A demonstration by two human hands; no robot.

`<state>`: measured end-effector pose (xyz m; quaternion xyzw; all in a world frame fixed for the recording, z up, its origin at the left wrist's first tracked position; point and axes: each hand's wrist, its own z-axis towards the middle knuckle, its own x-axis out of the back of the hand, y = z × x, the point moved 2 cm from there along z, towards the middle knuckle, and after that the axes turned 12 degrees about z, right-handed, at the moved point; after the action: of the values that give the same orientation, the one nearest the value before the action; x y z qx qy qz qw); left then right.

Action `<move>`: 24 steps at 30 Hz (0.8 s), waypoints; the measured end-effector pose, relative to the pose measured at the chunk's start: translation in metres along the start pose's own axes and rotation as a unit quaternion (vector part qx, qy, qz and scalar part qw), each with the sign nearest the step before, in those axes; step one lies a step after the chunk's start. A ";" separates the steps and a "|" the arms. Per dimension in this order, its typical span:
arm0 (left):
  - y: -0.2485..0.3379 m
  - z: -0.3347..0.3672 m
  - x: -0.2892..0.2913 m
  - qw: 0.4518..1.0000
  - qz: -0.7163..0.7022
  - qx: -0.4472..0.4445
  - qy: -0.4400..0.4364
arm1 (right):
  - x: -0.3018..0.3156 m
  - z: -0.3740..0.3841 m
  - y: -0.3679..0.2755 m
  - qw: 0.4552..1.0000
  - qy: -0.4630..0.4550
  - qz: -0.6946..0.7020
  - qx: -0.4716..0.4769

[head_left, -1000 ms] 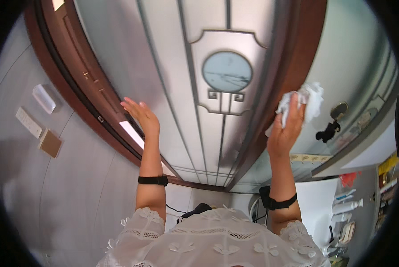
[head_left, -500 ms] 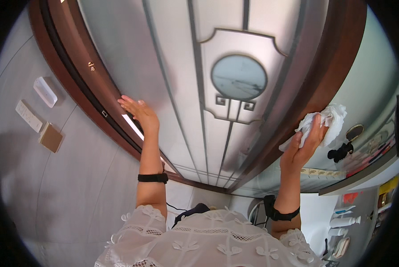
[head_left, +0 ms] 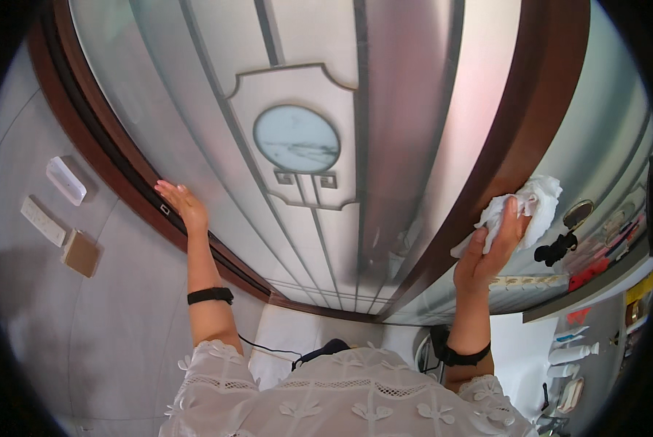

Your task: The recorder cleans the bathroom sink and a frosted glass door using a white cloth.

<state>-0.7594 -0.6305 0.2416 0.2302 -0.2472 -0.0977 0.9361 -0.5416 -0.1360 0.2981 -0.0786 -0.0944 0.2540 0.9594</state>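
I face a frosted glass sliding door (head_left: 414, 131) with a dark wooden frame (head_left: 530, 138) and a round marbled inlay (head_left: 296, 138). My left hand (head_left: 182, 204) rests flat and open on the frame's left edge, fingers apart, holding nothing. My right hand (head_left: 490, 247) presses a crumpled white cloth (head_left: 530, 207) against the right wooden post of the door. Both wrists wear black bands.
On the grey wall at the left hang white wall switches (head_left: 65, 180) and a small brown square plate (head_left: 80, 253). At the right edge there is a black hook (head_left: 556, 247) on another glass panel and a shelf with bottles (head_left: 574, 353). A black cable (head_left: 268, 349) lies below.
My right hand with the cloth has slid down and to the right along the wooden post. My left hand has shifted left along the frame's edge. The view has turned a little.
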 end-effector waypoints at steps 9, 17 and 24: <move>0.029 -0.013 0.009 0.955 0.242 0.135 -0.106 | 0.032 -0.046 0.066 0.997 0.037 -0.032 -0.056; 0.038 -0.042 -0.012 0.997 -0.028 0.044 -0.048 | 0.044 -0.069 0.102 0.995 0.037 -0.057 -0.071; 0.025 -0.017 -0.018 0.979 -0.099 0.117 -0.134 | 0.042 -0.064 0.094 0.995 0.018 -0.051 -0.080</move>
<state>-0.7645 -0.5972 0.2334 0.3467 -0.3559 -0.1905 0.8467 -0.5355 -0.0407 0.2231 -0.1544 -0.1006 0.1948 0.9634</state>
